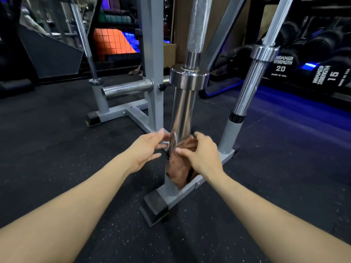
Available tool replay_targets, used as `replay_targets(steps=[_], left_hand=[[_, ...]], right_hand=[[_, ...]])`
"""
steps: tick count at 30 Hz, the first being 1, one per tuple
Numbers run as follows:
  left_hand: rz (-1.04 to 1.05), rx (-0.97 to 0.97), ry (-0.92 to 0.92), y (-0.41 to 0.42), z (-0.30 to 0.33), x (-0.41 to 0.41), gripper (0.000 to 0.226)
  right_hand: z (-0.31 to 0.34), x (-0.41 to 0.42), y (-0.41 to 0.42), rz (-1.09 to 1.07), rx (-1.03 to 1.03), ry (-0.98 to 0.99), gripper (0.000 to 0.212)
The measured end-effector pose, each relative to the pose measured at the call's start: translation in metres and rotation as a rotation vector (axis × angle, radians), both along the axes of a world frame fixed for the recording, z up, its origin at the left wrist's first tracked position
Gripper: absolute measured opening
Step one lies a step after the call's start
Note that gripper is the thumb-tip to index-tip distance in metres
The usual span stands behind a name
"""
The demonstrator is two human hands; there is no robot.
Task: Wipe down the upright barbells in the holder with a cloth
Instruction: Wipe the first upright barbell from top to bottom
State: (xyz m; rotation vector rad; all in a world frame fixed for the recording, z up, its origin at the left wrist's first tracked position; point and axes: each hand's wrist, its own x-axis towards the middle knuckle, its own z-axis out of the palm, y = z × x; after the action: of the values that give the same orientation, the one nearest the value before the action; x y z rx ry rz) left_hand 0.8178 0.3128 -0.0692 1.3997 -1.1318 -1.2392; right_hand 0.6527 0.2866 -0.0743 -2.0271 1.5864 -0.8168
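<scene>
A brown cloth [181, 164] is pinched in the right hand [203, 154] against the barbell [183, 111], whose base stands between it and the open, empty left hand [146, 149].

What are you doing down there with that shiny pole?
A person is cleaning gym bars. The right hand holds a brown cloth against the bottom of the middle barbell, close to where it stands in the grey holder. The left hand is open beside the bar, fingers near it. Two more barbells stand in holder tubes, one to the right and one further back on the left.
</scene>
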Motion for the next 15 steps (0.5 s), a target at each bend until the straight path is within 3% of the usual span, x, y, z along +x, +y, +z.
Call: replay_targets(steps=[3, 8, 15], left_hand=[[0.01, -0.002, 0.017, -0.003, 0.011, 0.001, 0.036], [0.031, 0.004, 0.095, 0.001, 0.015, 0.005, 0.026], [0.057, 0.068, 0.299, -0.006, -0.001, 0.011, 0.035]], right_hand=[[0.049, 0.005, 0.006, -0.1, -0.121, -0.244, 0.075], [0.098, 0.032, 0.017, -0.254, -0.17, -0.573, 0.048], [0.051, 0.047, 0.017, -0.322, -0.197, -0.289, 0.064]])
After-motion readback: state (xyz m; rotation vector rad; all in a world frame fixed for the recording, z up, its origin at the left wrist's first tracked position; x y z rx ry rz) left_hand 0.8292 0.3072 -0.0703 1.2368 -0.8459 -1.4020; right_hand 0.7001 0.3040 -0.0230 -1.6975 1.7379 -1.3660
